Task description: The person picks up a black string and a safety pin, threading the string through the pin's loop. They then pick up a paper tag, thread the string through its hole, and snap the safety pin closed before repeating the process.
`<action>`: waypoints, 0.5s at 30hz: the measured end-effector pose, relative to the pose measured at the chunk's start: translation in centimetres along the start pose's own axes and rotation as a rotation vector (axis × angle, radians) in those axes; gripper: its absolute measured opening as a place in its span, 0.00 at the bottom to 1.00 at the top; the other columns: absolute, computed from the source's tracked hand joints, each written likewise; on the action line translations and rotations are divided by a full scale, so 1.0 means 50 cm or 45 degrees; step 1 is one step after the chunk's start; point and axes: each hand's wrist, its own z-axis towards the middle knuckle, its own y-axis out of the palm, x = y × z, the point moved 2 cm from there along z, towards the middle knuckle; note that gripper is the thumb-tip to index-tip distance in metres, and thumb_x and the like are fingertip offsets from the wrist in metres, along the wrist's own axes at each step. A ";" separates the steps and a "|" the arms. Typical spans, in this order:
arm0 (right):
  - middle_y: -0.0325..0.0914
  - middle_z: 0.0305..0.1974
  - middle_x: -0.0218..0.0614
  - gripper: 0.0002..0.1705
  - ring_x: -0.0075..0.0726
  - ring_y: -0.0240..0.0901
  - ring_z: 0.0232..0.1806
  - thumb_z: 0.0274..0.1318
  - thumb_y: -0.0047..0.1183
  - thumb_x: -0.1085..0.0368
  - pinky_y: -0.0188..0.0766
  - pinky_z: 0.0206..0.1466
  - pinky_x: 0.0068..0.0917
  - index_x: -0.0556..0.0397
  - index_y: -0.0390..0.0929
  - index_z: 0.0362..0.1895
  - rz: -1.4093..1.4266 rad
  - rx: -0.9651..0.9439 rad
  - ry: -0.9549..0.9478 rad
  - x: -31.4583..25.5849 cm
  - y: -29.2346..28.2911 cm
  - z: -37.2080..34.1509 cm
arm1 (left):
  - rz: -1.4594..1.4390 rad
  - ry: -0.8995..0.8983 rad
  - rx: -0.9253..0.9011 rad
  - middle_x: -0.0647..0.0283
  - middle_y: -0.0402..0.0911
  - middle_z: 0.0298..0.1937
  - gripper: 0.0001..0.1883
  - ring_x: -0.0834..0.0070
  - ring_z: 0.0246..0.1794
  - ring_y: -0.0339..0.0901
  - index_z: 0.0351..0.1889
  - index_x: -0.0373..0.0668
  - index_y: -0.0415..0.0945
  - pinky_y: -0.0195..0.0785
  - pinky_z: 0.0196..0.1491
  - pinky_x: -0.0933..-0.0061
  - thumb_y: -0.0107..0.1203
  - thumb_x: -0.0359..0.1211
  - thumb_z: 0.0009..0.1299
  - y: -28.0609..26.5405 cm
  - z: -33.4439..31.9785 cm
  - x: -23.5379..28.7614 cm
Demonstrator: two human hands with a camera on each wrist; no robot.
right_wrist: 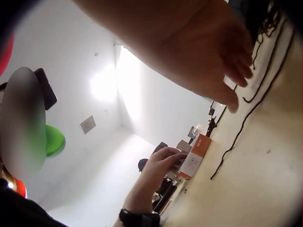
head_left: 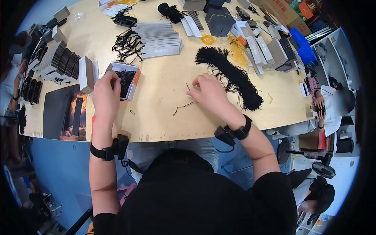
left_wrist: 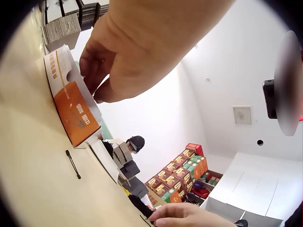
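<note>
My left hand (head_left: 105, 92) reaches over the near rim of a small white and orange box (head_left: 135, 84) that holds a heap of black safety pins (head_left: 125, 80). Its fingers bend down inside the wall, their tips hidden, so I cannot tell whether they pinch a pin. One loose safety pin (left_wrist: 73, 164) lies on the table beside the box. My right hand (head_left: 211, 94) hovers low over the tabletop, thumb and fingers apart in the right wrist view. Under and beside it a thin black cord (right_wrist: 242, 127) lies on the wood.
A thick bundle of black cords (head_left: 231, 76) lies right of my right hand. Stacked grey tags with black strings (head_left: 160, 41) lie farther back. A dark printed sheet (head_left: 64, 113) is at the left edge, near stacked grey boxes (head_left: 58, 60). Other people sit at both sides.
</note>
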 end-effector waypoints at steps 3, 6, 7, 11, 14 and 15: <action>0.70 0.31 0.39 0.10 0.45 0.66 0.39 0.46 0.55 0.64 0.64 0.42 0.35 0.55 0.71 0.29 -0.079 -0.032 -0.048 0.001 0.039 0.021 | -0.264 -0.228 -0.044 0.60 0.77 0.27 0.02 0.71 0.26 0.75 0.32 0.38 0.71 0.65 0.31 0.75 0.51 0.26 0.62 -0.022 -0.008 0.006; 0.69 0.30 0.39 0.06 0.45 0.65 0.38 0.48 0.52 0.67 0.63 0.41 0.34 0.55 0.69 0.29 0.005 -0.071 -0.146 -0.015 0.038 0.020 | -0.552 -0.263 0.006 0.66 0.77 0.28 0.02 0.86 0.30 0.73 0.35 0.38 0.71 0.62 0.30 0.85 0.47 0.25 0.67 -0.044 -0.036 0.005; 0.68 0.30 0.38 0.05 0.45 0.65 0.38 0.48 0.51 0.69 0.63 0.41 0.34 0.55 0.68 0.28 0.090 -0.099 -0.220 -0.026 0.026 0.022 | -0.664 -0.272 0.037 0.68 0.77 0.29 0.03 0.86 0.31 0.73 0.36 0.38 0.71 0.62 0.30 0.85 0.47 0.25 0.67 -0.055 -0.048 0.012; 0.67 0.30 0.36 0.06 0.42 0.64 0.37 0.45 0.53 0.69 0.63 0.40 0.33 0.53 0.68 0.28 0.117 -0.255 -0.558 -0.065 0.014 -0.010 | -0.813 -0.306 0.013 0.67 0.77 0.32 0.06 0.85 0.32 0.72 0.39 0.37 0.73 0.60 0.31 0.85 0.46 0.24 0.66 -0.082 -0.112 0.038; 0.66 0.29 0.34 0.08 0.40 0.64 0.36 0.43 0.54 0.69 0.63 0.40 0.32 0.51 0.68 0.29 0.063 -0.279 -0.693 -0.066 0.027 -0.024 | -0.769 -0.290 -0.049 0.63 0.76 0.33 0.08 0.81 0.29 0.70 0.37 0.36 0.75 0.61 0.32 0.83 0.45 0.21 0.64 -0.085 -0.157 0.031; 0.66 0.30 0.33 0.08 0.40 0.64 0.36 0.43 0.55 0.69 0.63 0.39 0.32 0.51 0.69 0.29 0.037 -0.250 -0.710 -0.063 0.032 -0.024 | -0.773 -0.237 -0.086 0.63 0.76 0.33 0.09 0.80 0.28 0.69 0.36 0.36 0.76 0.61 0.32 0.82 0.45 0.20 0.63 -0.085 -0.165 0.033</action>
